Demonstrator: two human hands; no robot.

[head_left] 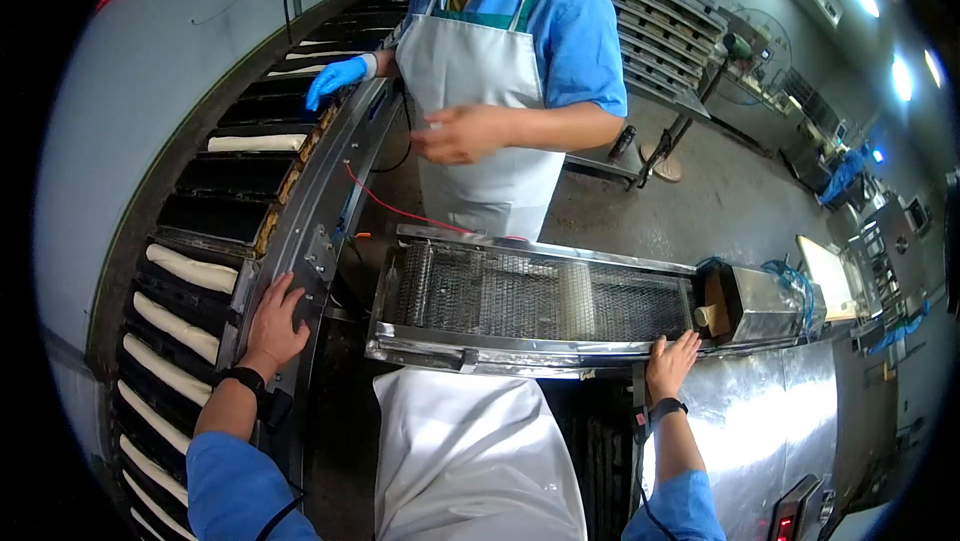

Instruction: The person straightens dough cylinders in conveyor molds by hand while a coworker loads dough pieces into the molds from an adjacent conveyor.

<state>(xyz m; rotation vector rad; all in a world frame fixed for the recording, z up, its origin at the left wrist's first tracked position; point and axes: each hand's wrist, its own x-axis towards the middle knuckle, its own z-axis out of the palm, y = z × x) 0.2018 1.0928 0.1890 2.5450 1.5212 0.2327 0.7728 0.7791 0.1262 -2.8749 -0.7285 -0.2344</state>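
My left hand (274,329) lies on the metal side rail (300,291) of the tray conveyor, fingers stretched out and nothing held. Beside it, black trays (212,216) run along the conveyor, several with a long strip of pale dough (190,268) in them. My right hand (672,365) rests open on the near edge of a short mesh-belt conveyor (520,291), close to its right end. Just beyond those fingers, a small piece of pale dough (706,316) shows at the mouth of a metal housing (775,303).
Across the mesh conveyor stands a person in a white apron (480,71), one blue-gloved hand (335,79) over the trays and one bare hand (455,135) in front of the apron. A red cable (400,209) hangs between the conveyors. Behind stands a rack (665,26).
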